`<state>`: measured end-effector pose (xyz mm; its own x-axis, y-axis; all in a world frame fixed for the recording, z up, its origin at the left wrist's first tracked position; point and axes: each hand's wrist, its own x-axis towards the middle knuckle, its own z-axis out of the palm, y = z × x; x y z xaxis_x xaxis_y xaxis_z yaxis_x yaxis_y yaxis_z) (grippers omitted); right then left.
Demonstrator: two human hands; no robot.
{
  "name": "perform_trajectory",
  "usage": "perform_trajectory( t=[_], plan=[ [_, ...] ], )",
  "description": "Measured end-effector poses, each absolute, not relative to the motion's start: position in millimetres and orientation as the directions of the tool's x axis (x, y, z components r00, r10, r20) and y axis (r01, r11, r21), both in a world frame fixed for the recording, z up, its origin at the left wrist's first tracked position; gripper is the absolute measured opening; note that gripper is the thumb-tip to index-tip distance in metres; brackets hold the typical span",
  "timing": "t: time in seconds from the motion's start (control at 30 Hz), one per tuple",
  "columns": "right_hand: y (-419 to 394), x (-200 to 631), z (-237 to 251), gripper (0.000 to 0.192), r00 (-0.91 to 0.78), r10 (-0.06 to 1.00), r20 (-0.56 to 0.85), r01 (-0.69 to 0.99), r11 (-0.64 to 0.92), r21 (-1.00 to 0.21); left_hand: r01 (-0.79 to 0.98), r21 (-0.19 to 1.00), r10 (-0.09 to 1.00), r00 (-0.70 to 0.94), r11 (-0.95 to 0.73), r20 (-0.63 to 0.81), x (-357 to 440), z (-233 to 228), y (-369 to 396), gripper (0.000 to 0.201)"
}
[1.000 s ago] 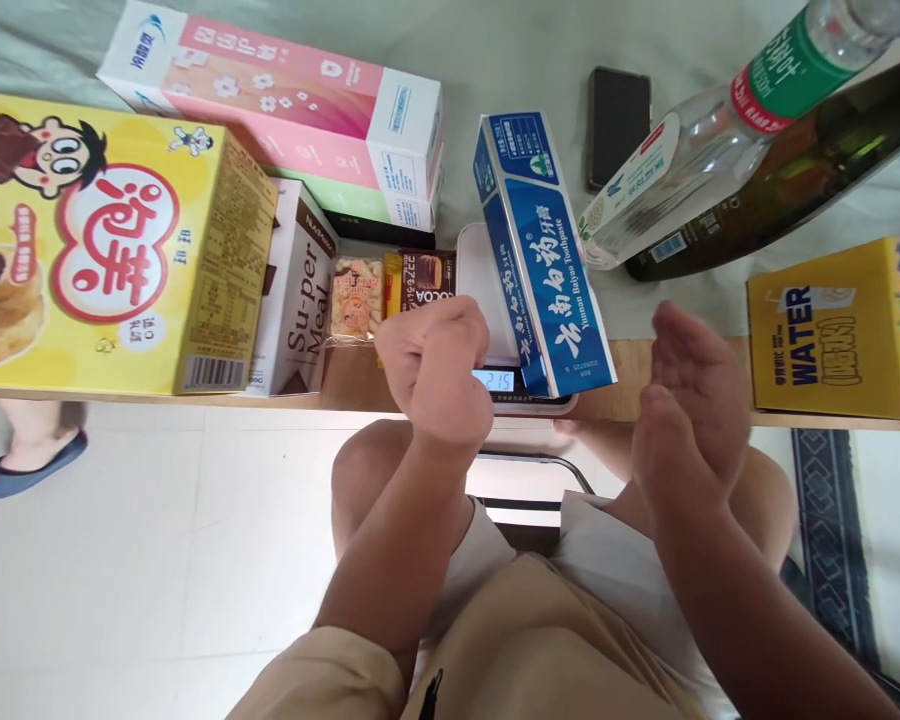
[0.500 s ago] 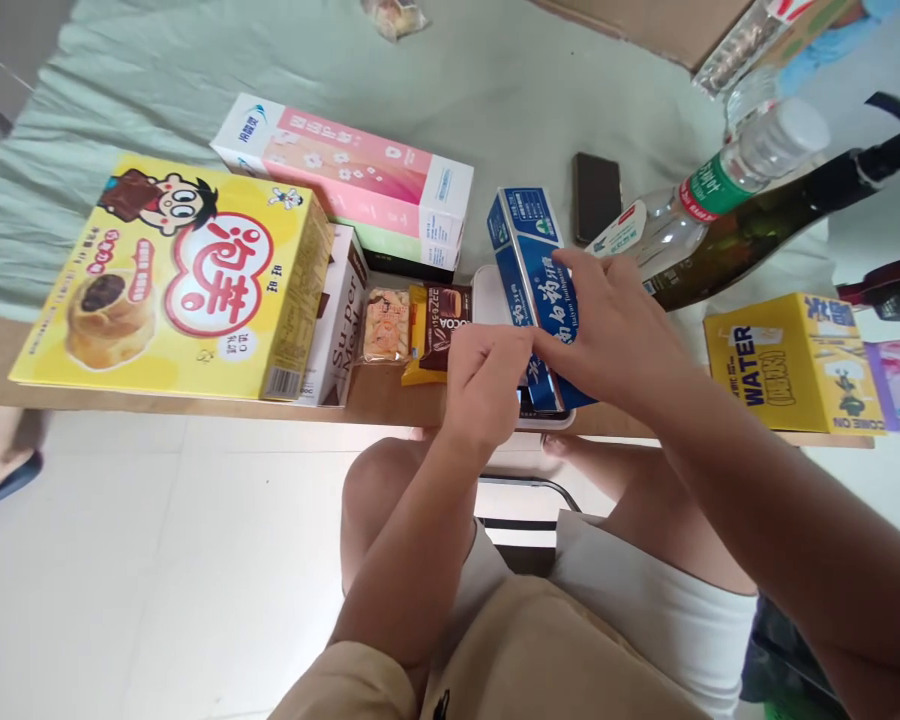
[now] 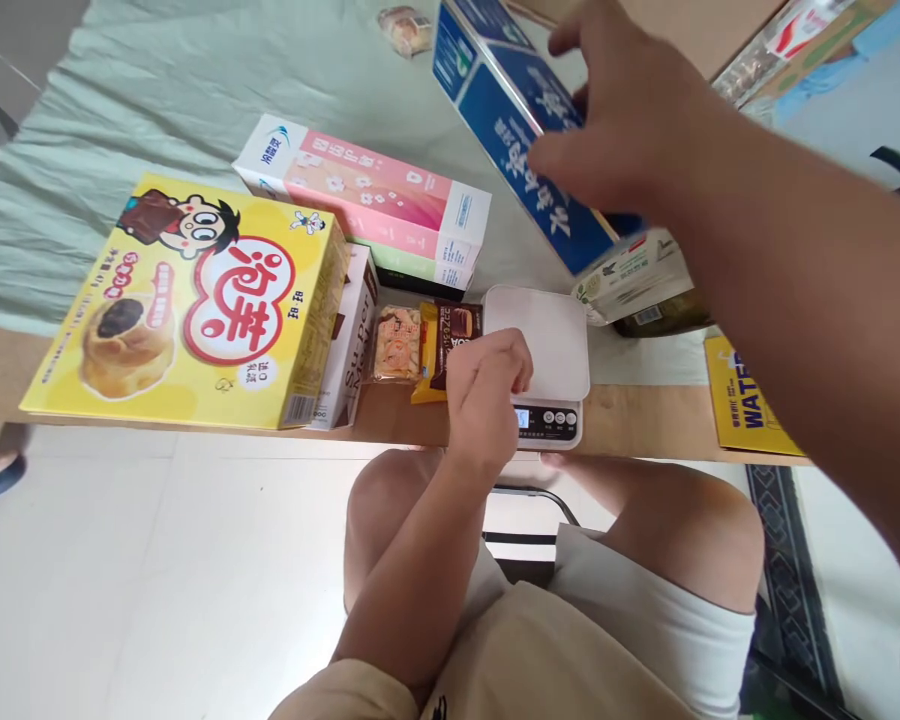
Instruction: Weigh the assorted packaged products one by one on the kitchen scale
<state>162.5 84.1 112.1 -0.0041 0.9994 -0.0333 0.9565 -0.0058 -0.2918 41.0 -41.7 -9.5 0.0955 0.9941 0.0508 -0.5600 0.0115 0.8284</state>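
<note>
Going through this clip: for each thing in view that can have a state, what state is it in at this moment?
blue toothpaste box: closed, lifted off the scale, tilted, in the right hand.
white scale: platform bare, display lit, digits too small to read.
left hand: closed in a loose fist at the scale's near left corner.
yellow snack box: closed, lying flat.
pink box: closed, lying flat.
cocoa packet: sealed, lying flat.

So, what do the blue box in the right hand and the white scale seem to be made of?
The blue toothpaste box, held up by the right hand, looks like glossy printed cardboard: sharp folded edges, flat panels. The kitchen scale, beside the left hand, seems smooth white plastic with a matte top, though a coated glass platform cannot be excluded.
</note>
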Motion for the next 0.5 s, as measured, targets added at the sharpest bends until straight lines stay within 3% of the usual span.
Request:
perform_trajectory(
  t=[0.1, 0.27, 0.5],
  plan=[
    [120, 153, 111, 0.08, 0.055, 0.994, -0.096, 0.979, -0.073, -0.192, -0.647, 0.76, 0.997, 0.032, 0.071, -0.066, 38, -8, -39, 0.023],
    [157, 147, 90, 0.087, -0.037, 0.976, -0.213, 0.992, 0.01, -0.123, -0.789, 0.488, 0.9, 0.181, 0.373, -0.397, 31, 0, -32, 0.04],
    [169, 151, 76, 0.085, -0.075, 0.902, -0.425, 0.985, 0.0, -0.174, -0.793, 0.313, 0.799, 0.327, 0.523, -0.505, 27, 4, -26, 0.049]
  ],
)
